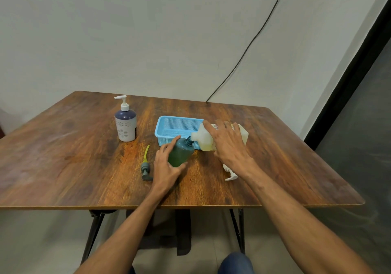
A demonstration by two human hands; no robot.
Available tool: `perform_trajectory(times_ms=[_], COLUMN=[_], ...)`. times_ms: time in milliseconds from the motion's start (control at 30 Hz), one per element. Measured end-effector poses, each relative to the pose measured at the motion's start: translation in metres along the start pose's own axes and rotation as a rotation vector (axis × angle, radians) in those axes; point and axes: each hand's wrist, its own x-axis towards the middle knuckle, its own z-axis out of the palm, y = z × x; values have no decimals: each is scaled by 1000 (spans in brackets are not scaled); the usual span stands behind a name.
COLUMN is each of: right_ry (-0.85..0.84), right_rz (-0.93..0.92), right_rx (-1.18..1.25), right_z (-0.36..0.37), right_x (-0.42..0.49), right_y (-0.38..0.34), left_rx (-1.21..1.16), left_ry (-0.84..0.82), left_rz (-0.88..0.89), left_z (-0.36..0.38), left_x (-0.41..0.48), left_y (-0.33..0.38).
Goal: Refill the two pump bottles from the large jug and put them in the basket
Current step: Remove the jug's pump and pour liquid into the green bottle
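Observation:
My left hand (pixel 166 163) grips a dark green bottle (pixel 181 152) with its pump off, tilted to the right with its open neck up. My right hand (pixel 227 141) holds the large translucent jug (pixel 204 138) tipped over on its side, its spout touching the green bottle's neck; pale yellow liquid sits in the jug's low corner. The blue mesh basket (pixel 169 125) stands empty just behind both. A white and dark blue pump bottle (pixel 125 123) stands upright at the back left, pump on.
A grey pump head with a yellow tube (pixel 146 163) lies left of my left hand. A white pump head (pixel 230 173) lies partly under my right wrist. The wooden table (pixel 74 157) meets a wall with a hanging black cable (pixel 249 45).

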Motion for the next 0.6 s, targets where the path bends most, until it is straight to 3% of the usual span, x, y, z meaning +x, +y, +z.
perform_trajectory(times_ms=[333,600], right_ry=[20,95], right_rz=[33,171], right_rx=[150,610], right_z=[13,24], right_x=[-4,-6], right_y=[-3,-8], left_rx=[-39,-122], left_ry=[7,42], left_rz=[-34,-50], left_z=[-2,-4], left_x=[0,-2], left_y=[4,8])
